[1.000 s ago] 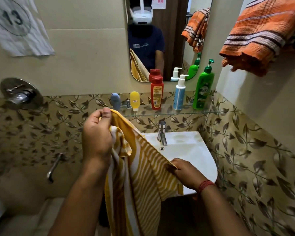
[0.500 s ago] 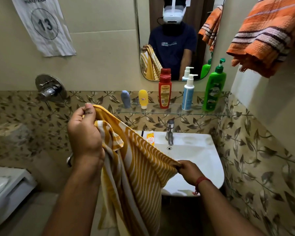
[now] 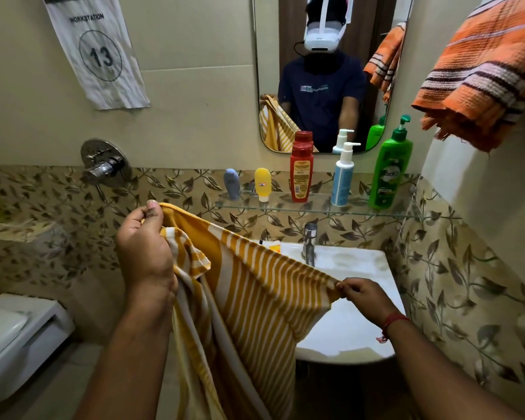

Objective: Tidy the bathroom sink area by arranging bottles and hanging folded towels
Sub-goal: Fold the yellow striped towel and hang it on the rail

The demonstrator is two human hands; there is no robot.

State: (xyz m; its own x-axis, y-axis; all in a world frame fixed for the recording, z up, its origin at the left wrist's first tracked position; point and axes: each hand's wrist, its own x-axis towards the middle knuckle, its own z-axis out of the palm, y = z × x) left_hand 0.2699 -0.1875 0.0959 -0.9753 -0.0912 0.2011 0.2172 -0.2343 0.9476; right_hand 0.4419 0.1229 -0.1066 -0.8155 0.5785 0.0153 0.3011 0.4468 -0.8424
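Towel [image 3: 255, 298]: we found it stretched in front of the sink [image 3: 361, 322] | left hand [image 3: 146, 253]: gripped the raised upper corner | right hand [image 3: 364, 295]: pinched the lower edge over the basin | bottles [image 3: 301, 174]: we noted five upright on the glass shelf [image 3: 315, 209] | orange towel [image 3: 482, 71]: hung at upper right

Bare forearms; red thread bracelet [image 3: 392, 323] on right wrist.
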